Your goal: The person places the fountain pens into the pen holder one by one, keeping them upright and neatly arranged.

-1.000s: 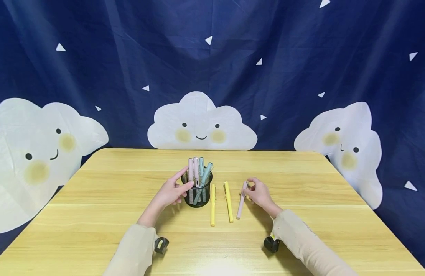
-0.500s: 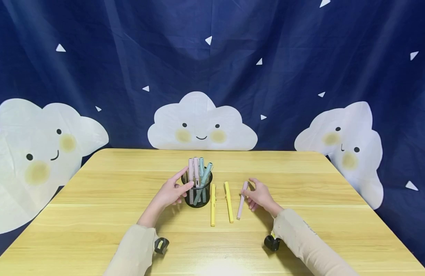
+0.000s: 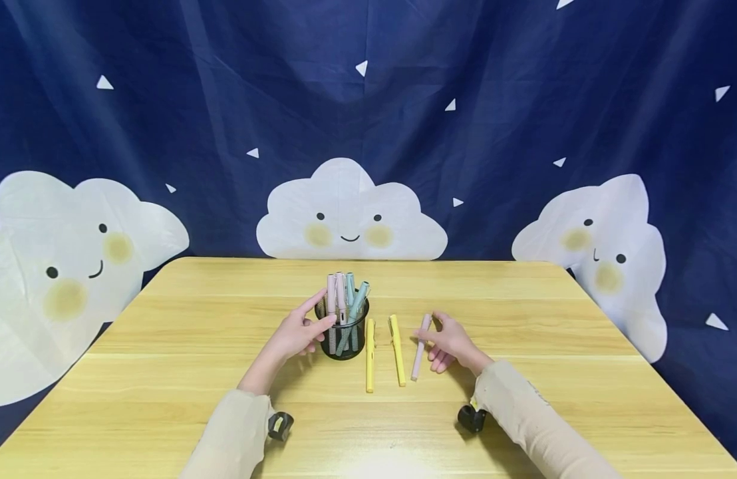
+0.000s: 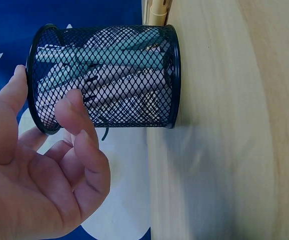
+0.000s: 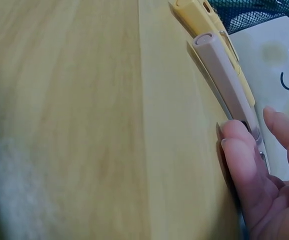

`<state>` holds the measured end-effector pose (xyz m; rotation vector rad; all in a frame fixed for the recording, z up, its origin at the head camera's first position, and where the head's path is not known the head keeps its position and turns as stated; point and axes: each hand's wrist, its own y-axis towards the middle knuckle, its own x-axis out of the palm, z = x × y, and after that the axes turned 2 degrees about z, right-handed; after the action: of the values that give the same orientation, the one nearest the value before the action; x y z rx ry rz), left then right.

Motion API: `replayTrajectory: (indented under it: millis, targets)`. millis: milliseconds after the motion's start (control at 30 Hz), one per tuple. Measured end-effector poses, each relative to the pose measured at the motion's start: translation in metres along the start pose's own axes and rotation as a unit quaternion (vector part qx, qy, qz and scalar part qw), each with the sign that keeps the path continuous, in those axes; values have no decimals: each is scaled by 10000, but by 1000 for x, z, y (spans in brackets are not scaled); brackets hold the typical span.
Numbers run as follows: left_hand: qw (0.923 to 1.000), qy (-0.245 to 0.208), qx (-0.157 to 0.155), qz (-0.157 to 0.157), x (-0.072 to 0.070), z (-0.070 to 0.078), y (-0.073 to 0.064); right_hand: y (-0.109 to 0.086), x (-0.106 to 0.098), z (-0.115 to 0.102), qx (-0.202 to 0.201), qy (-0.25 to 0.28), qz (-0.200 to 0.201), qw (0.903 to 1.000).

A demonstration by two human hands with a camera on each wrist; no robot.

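Observation:
A black mesh pen holder (image 3: pixel 346 340) stands upright on the table, holding several capped pens in pale purple and blue-green. My left hand (image 3: pixel 293 334) holds it at its left side, thumb and index finger on the rim; other fingers curl near the mesh in the left wrist view. To the right, a pale purple pen (image 3: pixel 421 356) lies on the table. My right hand (image 3: pixel 454 340) is over its upper end, the thumb apart from it in the right wrist view and fingertips (image 5: pixel 233 131) beside it. Two yellow pens (image 3: pixel 370 372) lie between holder and purple pen.
The wooden table (image 3: pixel 165 372) extends around both hands. A dark blue curtain (image 3: pixel 482 80) with smiling clouds hangs behind its far edge. Small black wrist devices (image 3: pixel 280 426) sit by both sleeves.
My right hand's fingers have loosened from the purple pen and spread, with the lower fingers coming into view. The pen stays lying in place. My left hand and the holder have not moved.

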<state>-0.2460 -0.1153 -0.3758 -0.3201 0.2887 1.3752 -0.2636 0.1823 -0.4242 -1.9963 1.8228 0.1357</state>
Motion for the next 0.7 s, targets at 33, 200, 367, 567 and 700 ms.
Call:
replayTrajectory:
  millis: [33,200,367,567,700]
  targets:
    - [10000,-6,-13,3,0,0,0,0,0,0,2,32,-39,10000]
    - [10000,-19,-58,4,0,-1,0,-1,1,-2,-18,120,-162,9998]
    - [10000,5,-19,-43,0,1,-1,0,1,-3,27,273,-173,9995]
    - [10000,-43,-25,-37,0,-1,1,1,3,-6,129,280,-62,9995]
    - [10000,-75,-17,-31,0,-1,0,0,4,-7,119,219,8,9997]
